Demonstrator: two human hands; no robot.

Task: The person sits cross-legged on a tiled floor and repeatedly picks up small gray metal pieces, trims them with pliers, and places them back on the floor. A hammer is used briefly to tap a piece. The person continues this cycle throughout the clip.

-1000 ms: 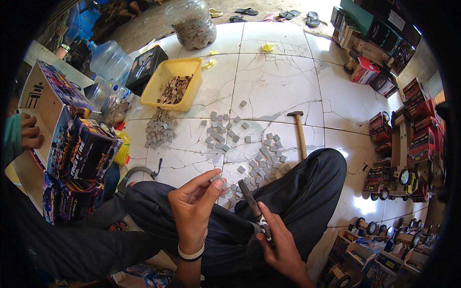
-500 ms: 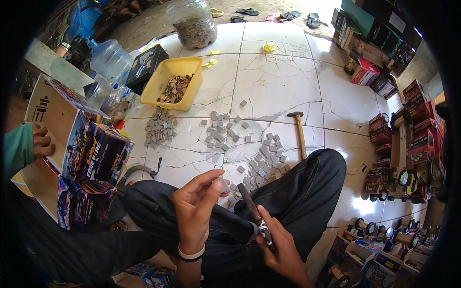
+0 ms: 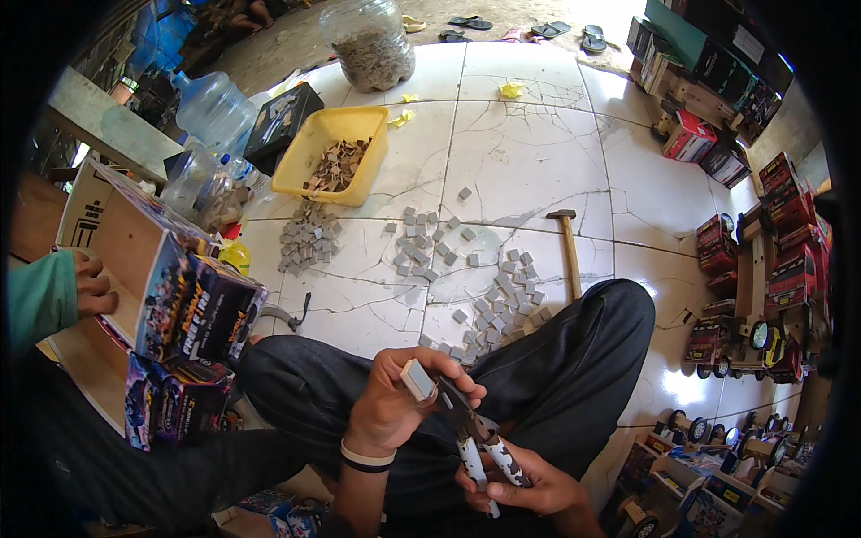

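One small pale block (image 3: 417, 381), grasped in the left hand (image 3: 384, 416); one pair of pliers (image 3: 462, 417), handles spread, held by the right hand (image 3: 540, 481).

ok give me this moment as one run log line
left hand: holds grey-topped block | right hand: holds pliers, handles apart | tiled floor: grey blocks, hammer, yellow tub

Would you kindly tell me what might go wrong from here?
The left hand has fingers by the head of the pliers-like tool, whose handles stand apart in the right hand; closing them might pinch a finger. The gray block in the left hand could slip and drop. The hammer lies close to the right knee, so that leg could nudge it.
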